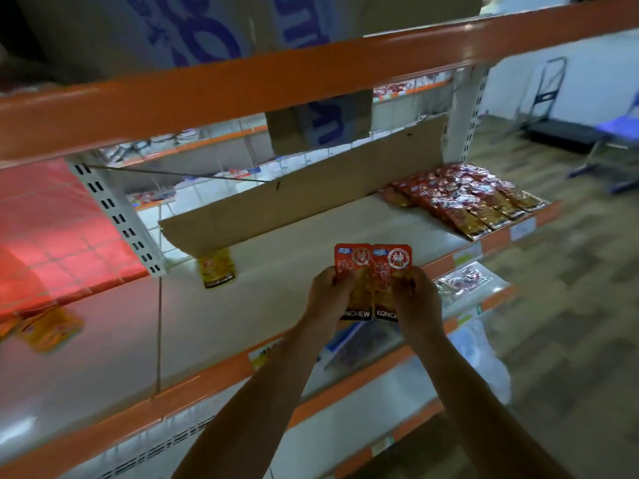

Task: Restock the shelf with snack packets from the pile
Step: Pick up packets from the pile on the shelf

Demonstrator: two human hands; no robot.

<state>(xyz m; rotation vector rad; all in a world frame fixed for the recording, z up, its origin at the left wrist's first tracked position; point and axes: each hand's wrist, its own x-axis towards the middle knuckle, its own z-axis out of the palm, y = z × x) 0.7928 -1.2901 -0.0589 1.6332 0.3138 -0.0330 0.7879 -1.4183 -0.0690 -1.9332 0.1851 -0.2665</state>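
Two red snack packets sit side by side over the front of the white shelf [276,292]. My left hand [328,292] grips the left packet [352,271] by its left edge. My right hand [416,299] grips the right packet [392,264] by its right edge. Both packets face me, with black bands along their lower ends. A row of the same red packets [460,198] lies overlapped at the shelf's right end. One yellow-red packet [217,267] lies alone farther back on the shelf, left of my hands.
A cardboard strip [311,195] stands along the shelf's back. An orange beam [242,88] crosses overhead with cardboard boxes [193,25] on it. Orange packets [48,328] lie at the left. Lower shelves hold plastic-wrapped goods [463,281]. A trolley [560,129] stands on the floor at right.
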